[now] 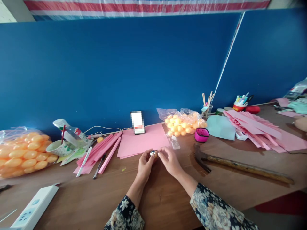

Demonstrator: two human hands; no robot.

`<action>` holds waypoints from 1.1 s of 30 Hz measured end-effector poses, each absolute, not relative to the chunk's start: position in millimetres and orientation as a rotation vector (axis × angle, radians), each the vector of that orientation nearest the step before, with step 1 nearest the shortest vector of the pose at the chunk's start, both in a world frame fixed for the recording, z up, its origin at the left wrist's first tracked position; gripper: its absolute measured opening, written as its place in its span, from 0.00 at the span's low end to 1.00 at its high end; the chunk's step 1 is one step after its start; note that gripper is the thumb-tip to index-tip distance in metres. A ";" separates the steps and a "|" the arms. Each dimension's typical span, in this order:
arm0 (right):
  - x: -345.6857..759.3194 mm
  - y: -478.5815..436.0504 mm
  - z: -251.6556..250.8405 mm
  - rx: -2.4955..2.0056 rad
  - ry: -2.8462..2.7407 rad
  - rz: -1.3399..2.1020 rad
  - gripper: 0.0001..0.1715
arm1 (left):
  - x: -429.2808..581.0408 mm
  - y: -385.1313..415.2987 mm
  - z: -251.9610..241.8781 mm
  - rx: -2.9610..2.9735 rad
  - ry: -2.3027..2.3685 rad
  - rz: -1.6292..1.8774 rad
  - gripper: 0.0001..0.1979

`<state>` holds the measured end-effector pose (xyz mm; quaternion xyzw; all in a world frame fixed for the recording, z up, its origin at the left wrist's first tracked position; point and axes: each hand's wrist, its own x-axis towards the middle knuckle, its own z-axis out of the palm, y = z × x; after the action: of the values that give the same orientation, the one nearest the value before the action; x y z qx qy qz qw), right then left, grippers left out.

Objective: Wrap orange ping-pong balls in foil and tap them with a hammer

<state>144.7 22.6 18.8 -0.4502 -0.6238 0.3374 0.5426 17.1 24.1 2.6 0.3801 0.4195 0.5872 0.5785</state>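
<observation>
Pinching a small orange ball (153, 154) between left hand (144, 165) and right hand (169, 160).
Both hands meet fingertip to fingertip, each gripping one side of the ball (a shiny patch shows on it). A pink sheet (144, 140) lies just beyond the fingers, a hammer (240, 166) lies right of the right hand, and pink strips (102, 150) lie left of the left hand.

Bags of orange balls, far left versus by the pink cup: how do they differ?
The left bag looks bigger; the middle bag smaller. The left bag's pieces look oval and deeper orange; the middle bag's look rounder and paler. The middle bag lies nearer than the left bag to the small round piece pinched by left hand and right hand. Both are clear plastic.
</observation>
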 end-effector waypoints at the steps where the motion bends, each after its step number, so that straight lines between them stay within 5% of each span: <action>1: 149.0 15.5 24.0 -1.076 -1.488 0.791 0.07 | 16.8 23.7 2.3 0.891 0.987 1.378 0.21; 4: 177.6 -5.9 40.6 -1.135 -1.591 0.679 0.10 | 16.0 22.8 1.3 0.886 0.976 1.384 0.19; 11: 324.4 -20.7 39.2 -1.641 -1.879 -0.259 0.16 | 16.6 21.3 3.2 0.885 0.954 1.351 0.24; 19: 372.0 -40.2 -1.1 -2.023 -2.215 -0.483 0.18 | 15.4 20.5 1.3 0.913 0.953 1.340 0.22; 27: 335.9 -55.0 11.9 -1.937 -2.246 -0.027 0.18 | 14.0 24.9 -3.7 0.951 0.962 1.377 0.29; 33: 302.7 -75.7 29.1 -1.869 -1.867 0.773 0.21 | 15.7 27.2 -3.5 0.934 0.973 1.360 0.30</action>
<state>302.7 -75.7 29.1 -0.6662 -0.6654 0.2755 0.1935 15.7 27.2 -3.5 0.3989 0.4154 0.5806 0.5755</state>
